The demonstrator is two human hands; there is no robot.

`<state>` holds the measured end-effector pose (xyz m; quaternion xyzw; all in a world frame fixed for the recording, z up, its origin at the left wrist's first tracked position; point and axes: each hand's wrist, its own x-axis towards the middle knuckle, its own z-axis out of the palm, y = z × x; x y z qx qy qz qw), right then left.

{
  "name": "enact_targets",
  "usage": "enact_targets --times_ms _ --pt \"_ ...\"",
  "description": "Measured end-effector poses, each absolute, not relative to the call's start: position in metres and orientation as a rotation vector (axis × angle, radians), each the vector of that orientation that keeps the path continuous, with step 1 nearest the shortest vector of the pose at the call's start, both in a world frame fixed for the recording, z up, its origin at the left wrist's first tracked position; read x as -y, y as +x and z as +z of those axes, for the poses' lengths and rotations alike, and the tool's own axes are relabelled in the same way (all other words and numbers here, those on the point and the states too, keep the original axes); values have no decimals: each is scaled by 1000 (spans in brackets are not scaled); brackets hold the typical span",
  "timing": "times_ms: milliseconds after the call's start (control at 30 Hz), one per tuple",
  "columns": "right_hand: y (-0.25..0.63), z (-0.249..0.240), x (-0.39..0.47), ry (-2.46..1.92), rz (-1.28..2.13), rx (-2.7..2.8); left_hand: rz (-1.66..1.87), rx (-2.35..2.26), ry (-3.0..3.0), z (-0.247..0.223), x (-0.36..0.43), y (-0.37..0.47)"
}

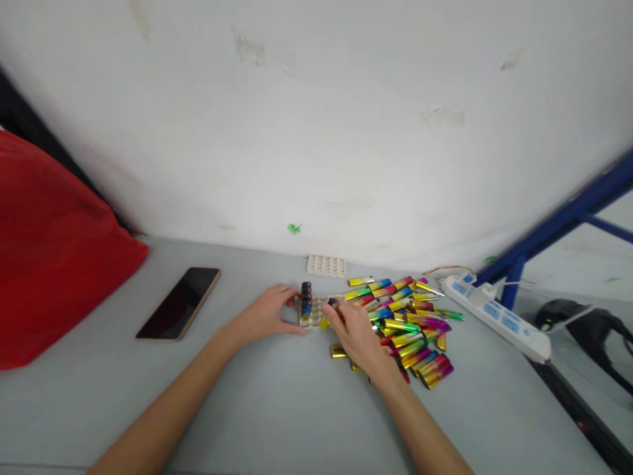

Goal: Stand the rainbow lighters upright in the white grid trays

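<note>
A pale tray (315, 321) with rows of round holes lies on the table in front of me. A short row of lighters (306, 302) with black tops stands upright along its left end. My left hand (270, 310) rests at that end, thumb and fingers spread around the tray's left edge, the fingertips close to the standing lighters. Over the tray's right part, my right hand (353, 330) pinches a shiny yellow lighter (324, 322) with a black top, held slightly tilted. Beside and partly behind this hand spreads a heap of loose metallic multicoloured lighters (408, 323).
A second pale holed tray (326, 266) lies near the wall. To the left are a dark phone (179, 303) and a red cloth or bag (59, 251). On the right are a white power strip (499, 320), a blue metal frame (554, 224) and a black device (568, 320) with a cable.
</note>
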<state>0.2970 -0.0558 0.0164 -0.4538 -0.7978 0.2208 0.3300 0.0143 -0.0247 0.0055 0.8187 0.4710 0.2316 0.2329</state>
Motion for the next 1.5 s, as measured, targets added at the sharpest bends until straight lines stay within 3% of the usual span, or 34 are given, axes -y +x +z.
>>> enact_targets --times_ms 333,700,900,1133,1300,1500 --pt "278 22 65 -1103 693 2189 628 -1315 2251 10 25 18" --pt "245 41 79 -1479 246 2414 610 -1319 2286 10 23 15" --pt "320 51 67 -1338 455 2223 621 -1308 2266 14 23 13" --pt "452 59 128 -1340 325 2090 602 -1324 2289 24 26 14" --pt "454 33 172 -1323 196 2311 611 -1379 2291 20 25 17" --pt "432 21 162 -1261 14 2384 641 -1391 2279 15 23 20"
